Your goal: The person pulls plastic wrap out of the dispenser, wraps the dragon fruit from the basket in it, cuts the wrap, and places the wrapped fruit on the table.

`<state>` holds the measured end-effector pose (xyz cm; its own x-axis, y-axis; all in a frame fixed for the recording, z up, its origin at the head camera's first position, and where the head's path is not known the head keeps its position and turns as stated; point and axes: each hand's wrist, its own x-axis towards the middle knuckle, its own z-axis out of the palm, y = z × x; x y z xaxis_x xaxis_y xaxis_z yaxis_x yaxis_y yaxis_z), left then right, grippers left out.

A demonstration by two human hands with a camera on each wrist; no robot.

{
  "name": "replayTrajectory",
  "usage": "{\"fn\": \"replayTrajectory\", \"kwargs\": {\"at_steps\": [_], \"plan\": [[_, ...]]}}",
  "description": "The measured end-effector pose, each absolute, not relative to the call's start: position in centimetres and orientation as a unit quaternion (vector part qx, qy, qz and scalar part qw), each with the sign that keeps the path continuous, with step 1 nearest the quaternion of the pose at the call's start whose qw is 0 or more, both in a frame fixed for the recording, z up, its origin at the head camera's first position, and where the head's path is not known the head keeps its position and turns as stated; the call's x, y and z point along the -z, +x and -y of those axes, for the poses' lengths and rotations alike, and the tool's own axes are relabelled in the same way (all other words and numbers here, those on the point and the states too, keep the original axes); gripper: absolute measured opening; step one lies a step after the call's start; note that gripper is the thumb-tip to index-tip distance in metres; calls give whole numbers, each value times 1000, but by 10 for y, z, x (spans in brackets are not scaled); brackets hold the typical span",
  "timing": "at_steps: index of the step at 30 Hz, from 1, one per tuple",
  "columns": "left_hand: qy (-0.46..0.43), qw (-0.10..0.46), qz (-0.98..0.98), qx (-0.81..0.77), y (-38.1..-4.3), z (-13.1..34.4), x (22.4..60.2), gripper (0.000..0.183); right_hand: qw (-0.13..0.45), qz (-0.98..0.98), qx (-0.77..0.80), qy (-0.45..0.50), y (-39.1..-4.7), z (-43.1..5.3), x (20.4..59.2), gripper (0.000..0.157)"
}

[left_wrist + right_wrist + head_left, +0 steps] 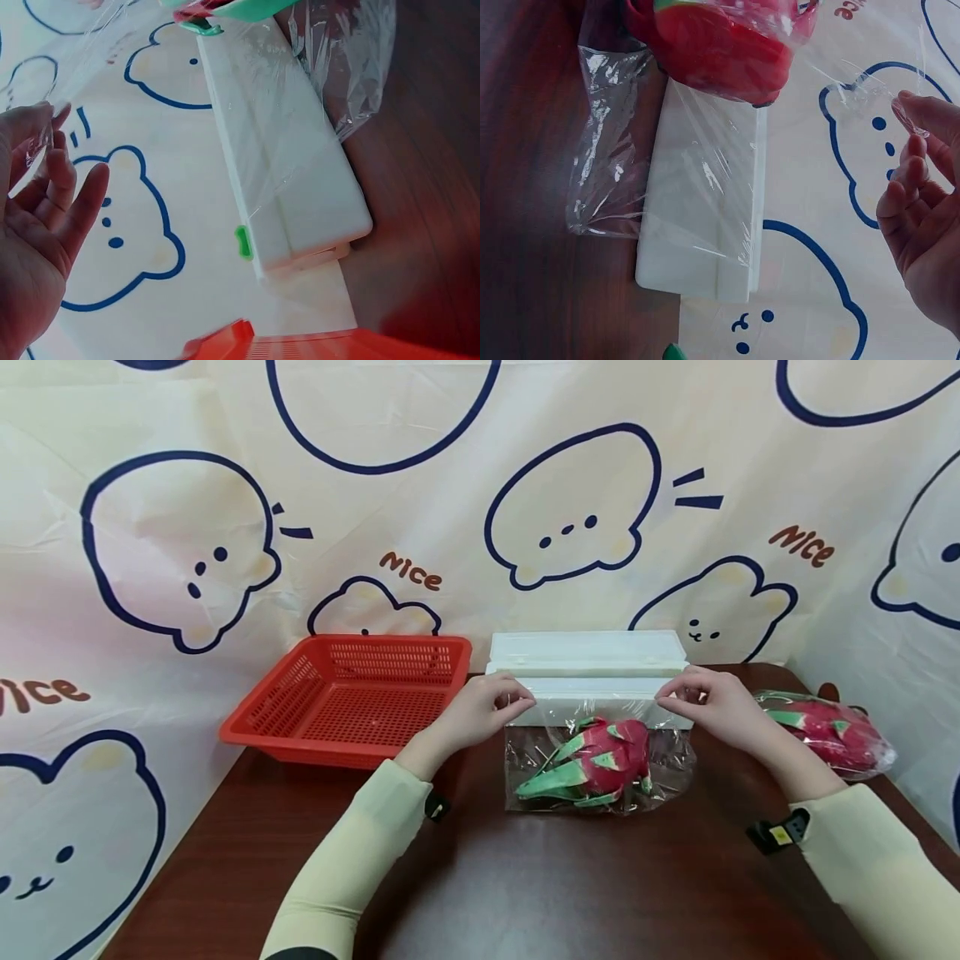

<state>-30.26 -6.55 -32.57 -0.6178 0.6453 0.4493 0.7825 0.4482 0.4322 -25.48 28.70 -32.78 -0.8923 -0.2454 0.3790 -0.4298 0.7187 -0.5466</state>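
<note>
A dragon fruit (611, 756), pink with green scales, lies on a sheet of clear plastic wrap (675, 772). My left hand (487, 706) pinches the wrap's left corner between thumb and fingers. At the other corner my right hand (712, 706) pinches the film too, so it is stretched between both hands above the fruit. Behind it stands a long white wrap dispenser box (588, 650) with its lid raised. In the left wrist view the film (352, 67) hangs across the white box; the right wrist view shows the fruit (720, 52) through the film.
A red plastic basket (360, 710) with slotted walls stands left of the dispenser. On the right, a second dragon fruit (832, 731) lies wrapped in film beside my right forearm. The brown table (585, 885) meets a patterned cloth (420, 510) at the back.
</note>
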Motion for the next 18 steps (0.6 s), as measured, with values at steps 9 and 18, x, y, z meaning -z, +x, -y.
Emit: {"fn": "replayTrajectory", "kwargs": {"at_steps": [9,18], "plan": [[-358,101,866,333,-320,54,331,15,93,921,-353,137,-279,-282,330,23],[-263,40,879,396,-330,31,339,13,89,925,-357,98,-305,-266,338,27]]}}
